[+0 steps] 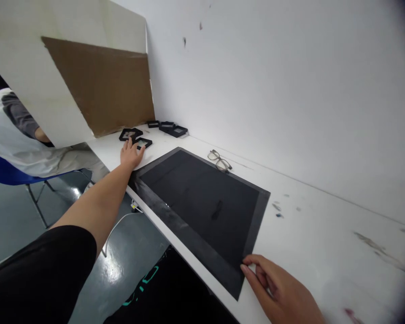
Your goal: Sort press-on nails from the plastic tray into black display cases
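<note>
Left hand [131,154] flat, touching black frame [142,143] | right hand [276,288] fingertips on mat [202,202]

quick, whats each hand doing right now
Left hand: open, flat on the small black frame.
Right hand: fingers curled, touching the black mat at its near corner; holding nothing.

Even, bright indoor light fills the scene. Glare shines on the grey floor [121,265]. Dark vignetting and blur soften the right corners; straight edges bow outward.
</note>
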Action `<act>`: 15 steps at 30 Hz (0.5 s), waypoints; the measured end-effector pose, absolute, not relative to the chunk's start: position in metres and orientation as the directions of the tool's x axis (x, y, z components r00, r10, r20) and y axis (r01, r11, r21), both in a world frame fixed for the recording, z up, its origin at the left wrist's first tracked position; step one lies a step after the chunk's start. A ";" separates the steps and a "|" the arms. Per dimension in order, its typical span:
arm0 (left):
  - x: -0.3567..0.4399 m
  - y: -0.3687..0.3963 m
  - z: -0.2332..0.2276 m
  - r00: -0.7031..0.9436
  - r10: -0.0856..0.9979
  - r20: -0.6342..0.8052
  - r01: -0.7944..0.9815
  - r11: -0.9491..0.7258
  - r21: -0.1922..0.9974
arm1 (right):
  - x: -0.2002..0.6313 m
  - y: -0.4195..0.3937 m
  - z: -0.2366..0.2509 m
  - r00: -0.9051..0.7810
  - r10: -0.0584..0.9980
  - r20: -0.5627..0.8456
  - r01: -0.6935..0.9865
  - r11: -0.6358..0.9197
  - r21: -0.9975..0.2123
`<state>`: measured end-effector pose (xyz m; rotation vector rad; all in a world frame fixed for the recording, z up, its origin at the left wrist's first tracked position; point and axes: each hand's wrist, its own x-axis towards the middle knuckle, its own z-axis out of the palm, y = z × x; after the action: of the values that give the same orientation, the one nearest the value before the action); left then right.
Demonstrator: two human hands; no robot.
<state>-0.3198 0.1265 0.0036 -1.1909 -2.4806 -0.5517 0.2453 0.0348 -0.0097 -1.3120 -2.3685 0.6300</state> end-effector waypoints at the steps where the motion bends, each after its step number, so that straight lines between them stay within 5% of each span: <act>1: -0.314 0.127 0.003 -0.586 0.680 0.441 0.801 0.567 0.189 | 0.244 0.034 -0.007 -0.502 0.860 0.094 0.703 0.469 -0.535; 15: -0.236 0.110 0.006 -0.393 0.883 0.257 0.919 0.383 0.091 | 0.241 0.026 0.007 -0.504 0.863 0.049 0.715 0.448 -0.536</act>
<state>-0.2356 0.1096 0.0059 -1.6262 -2.4701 -0.3280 0.2414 0.0256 0.0071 -1.3484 -2.3882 0.6592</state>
